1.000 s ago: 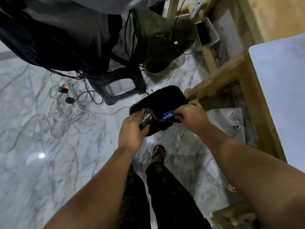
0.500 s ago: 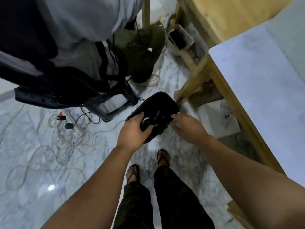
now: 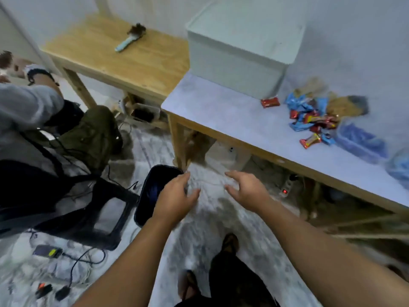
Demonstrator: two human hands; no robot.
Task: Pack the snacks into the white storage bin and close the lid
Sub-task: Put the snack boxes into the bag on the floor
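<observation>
Having let go of the black case (image 3: 155, 191), both the left hand (image 3: 176, 197) and right hand (image 3: 246, 190) hang empty and loose-fingered, freeing the person for the snacks (image 3: 314, 116) heaped beside the lidded bin (image 3: 239, 58).

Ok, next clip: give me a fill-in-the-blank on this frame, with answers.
1. The white storage bin has its lid ____.
2. The snacks lie on the table to the ____ of the bin.
3. Both the left hand and the right hand hold ____.
4. The brush lies on the ____ table.

Answers: on; right; nothing; wooden
</observation>
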